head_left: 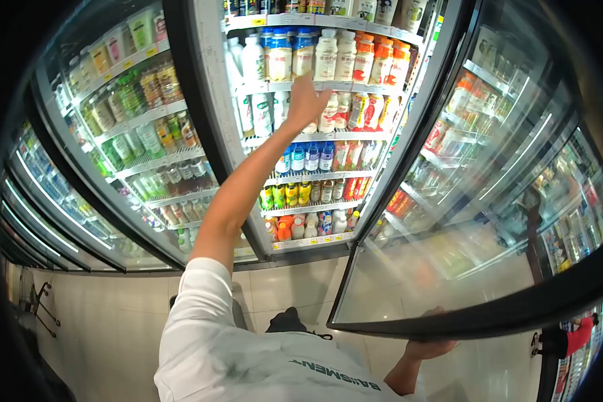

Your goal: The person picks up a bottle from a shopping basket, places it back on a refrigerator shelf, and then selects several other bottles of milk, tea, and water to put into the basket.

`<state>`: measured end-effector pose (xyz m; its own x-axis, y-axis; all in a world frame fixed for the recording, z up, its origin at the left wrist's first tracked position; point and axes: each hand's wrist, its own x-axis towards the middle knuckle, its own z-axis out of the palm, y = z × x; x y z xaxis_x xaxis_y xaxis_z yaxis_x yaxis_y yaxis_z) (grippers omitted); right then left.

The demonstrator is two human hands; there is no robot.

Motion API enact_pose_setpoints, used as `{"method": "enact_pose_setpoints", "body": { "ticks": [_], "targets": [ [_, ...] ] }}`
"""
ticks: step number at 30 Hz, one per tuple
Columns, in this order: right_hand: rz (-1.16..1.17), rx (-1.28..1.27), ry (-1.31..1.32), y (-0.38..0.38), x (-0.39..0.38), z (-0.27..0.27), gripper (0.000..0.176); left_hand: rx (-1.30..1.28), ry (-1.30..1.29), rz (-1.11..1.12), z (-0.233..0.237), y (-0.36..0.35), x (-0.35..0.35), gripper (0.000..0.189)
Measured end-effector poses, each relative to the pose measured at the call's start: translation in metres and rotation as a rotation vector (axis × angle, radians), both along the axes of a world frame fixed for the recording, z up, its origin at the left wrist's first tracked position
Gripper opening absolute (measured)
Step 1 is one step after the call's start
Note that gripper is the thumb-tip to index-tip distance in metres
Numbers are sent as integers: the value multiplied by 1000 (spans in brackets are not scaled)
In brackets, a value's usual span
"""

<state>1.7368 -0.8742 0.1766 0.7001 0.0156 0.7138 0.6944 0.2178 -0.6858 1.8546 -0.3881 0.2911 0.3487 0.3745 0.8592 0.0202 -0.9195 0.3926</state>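
Observation:
My left hand [307, 102] reaches into the lit drinks fridge, at the lip of the second visible shelf [275, 87]. Its thumb stands apart from the fingers, with nothing visible between them. Just above it are blue-capped bottles [303, 55] and white bottles [326, 55]; orange-capped bottles [363, 59] stand to their right. Behind the hand, a lower row holds white bottles [262, 114] and yellow-and-red bottles [357, 110]. At the lower right, my right hand [430, 347] is wrapped around the black-framed edge of the swung-out glass door [449, 268].
Lower shelves carry blue-capped bottles [311, 157], yellow-labelled bottles [291, 194] and orange-topped bottles [283, 229]. More closed fridge doors [124, 134] line the left. A person in a red top [581, 335] is at the far right. Pale tiles cover the floor [107, 315].

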Motion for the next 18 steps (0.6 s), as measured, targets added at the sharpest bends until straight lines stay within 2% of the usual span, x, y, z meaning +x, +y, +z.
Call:
{"method": "enact_pose_setpoints", "body": {
  "ticks": [1,2,3,4,5,7,8,9,12,13,14,15,16,18],
  "targets": [
    [-57,120,128,0,-1,-8,47,6,-20,48,8,20,32,65],
    [38,228,192,-3,0,-13,45,91,-49,125,16,37,58,65],
    [132,333,258,-6,-2,-17,43,-14,7,119,34,40,69,66],
    [9,142,123,-10,2,-24,41,-30,32,162,43,51,86,72],
    [-10,48,70,-6,-1,-10,34,-48,58,205,53,59,100,77],
    [71,78,73,-3,-4,0,46,-103,64,199,69,73,122,77],
    [-146,-141,85,-3,-11,10,41,-152,79,203,76,76,130,78],
    [-154,-143,81,-4,-10,5,41,-155,75,195,81,78,137,78],
    [-1940,-2014,-193,-15,-3,-24,30,-221,159,346,97,73,144,76],
    [-1946,-2017,-191,-19,2,-33,30,-224,159,341,94,83,153,76],
    [-1834,-2181,-55,-25,8,-43,28,-228,180,360,90,98,163,74],
    [-1704,-2335,84,-32,13,-53,26,-231,203,381,84,110,172,71],
    [-1558,-2478,225,-39,17,-62,25,-239,175,365,84,107,168,59],
    [-1221,-2714,505,-48,21,-73,22,-205,161,356,89,94,151,54]
  ]
}}
